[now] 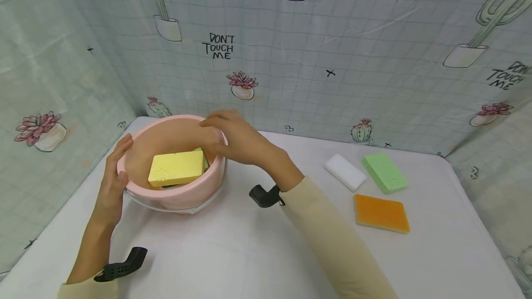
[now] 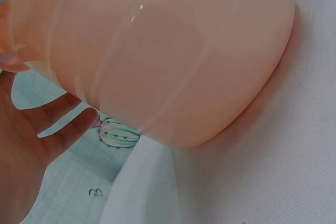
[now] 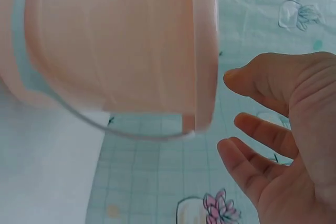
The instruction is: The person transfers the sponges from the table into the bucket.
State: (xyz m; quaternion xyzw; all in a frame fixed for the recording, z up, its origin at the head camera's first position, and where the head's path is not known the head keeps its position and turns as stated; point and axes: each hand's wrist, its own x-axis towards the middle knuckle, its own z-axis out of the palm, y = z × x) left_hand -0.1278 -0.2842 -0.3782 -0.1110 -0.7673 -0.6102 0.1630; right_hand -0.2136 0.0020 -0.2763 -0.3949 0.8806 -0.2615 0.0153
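A pink bucket [image 1: 178, 200] with a pale handle stands at the left of the white table. Inside it a yellow sponge [image 1: 176, 168] lies over a partly hidden green sponge [image 1: 204, 160]; what lies beneath is mostly covered. My left hand [image 1: 111, 188] rests against the bucket's left side, its fingers [image 2: 68, 135] fairly straight along the outer wall in the left wrist view. At the far right of the rim is my right hand [image 1: 241, 137], over the edge in the head view. The right wrist view shows its thumb and fingers [image 3: 252, 169] spread, apart from the rim, holding nothing.
On the table's right side lie a white sponge [image 1: 345, 172], a green sponge [image 1: 384, 172] and an orange sponge [image 1: 381, 213], close together. A printed curtain [image 1: 291, 59] hangs behind the table and along both sides, close behind the bucket.
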